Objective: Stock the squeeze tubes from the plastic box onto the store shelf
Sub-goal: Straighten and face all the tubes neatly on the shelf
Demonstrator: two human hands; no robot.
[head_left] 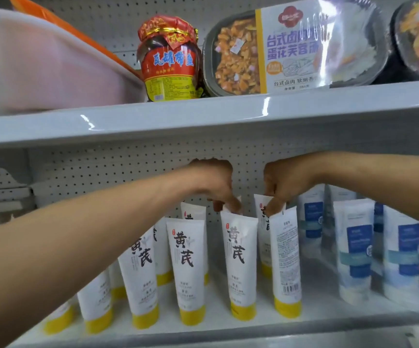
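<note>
Both hands are reaching into the lower store shelf (319, 305), where white squeeze tubes with yellow caps (189, 267) are standing cap-down in rows. The left hand (216, 187) is curling its fingers down and pinching the crimped top of a front-facing tube (239, 262). The right hand (287, 183) is pinching the top of the neighbouring tube (285, 259), which is showing its barcode side and standing just beside the first. To the right, blue-and-white tubes (356, 252) are standing in their own group. On the upper shelf (203, 116), a translucent pinkish plastic box (40, 66) is sitting at the left, its contents hidden from this angle. Beside it are sitting a dark jar with a red label and foil-wrapped lid (169, 61) and a sealed ready-meal tray (266, 51) showing diced food through its film.
</note>
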